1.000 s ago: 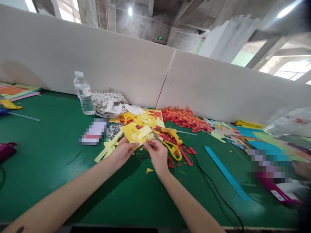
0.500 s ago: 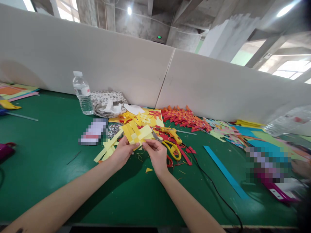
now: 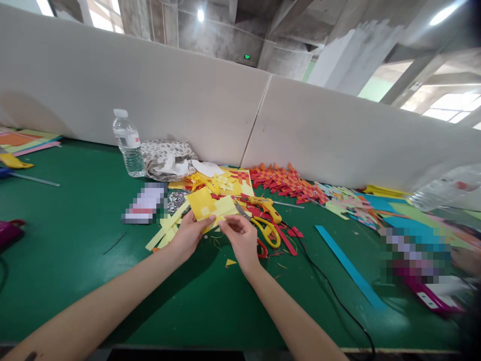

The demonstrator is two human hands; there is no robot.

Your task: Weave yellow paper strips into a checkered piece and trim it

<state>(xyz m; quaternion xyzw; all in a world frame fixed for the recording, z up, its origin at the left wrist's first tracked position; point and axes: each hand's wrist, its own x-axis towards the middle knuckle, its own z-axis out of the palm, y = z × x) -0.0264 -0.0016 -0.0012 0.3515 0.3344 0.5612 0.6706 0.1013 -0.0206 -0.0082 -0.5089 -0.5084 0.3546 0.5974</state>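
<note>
Both of my hands hold a woven piece of yellow paper strips just above the green table. My left hand pinches its lower left edge with the thumb on top. My right hand pinches its lower right edge, fingers curled. Loose pale yellow strips lie to the left of my left hand. Yellow-handled scissors lie right of my right hand among red paper scraps.
A water bottle and a patterned cloth stand by the white partition. Red-orange woven paper shapes and pastel ones lie at the back right. A blue strip and a black cable cross the right side.
The woven yellow piece has turned in my hands, so a plainer face shows now. My hands stay in nearly the same place.
</note>
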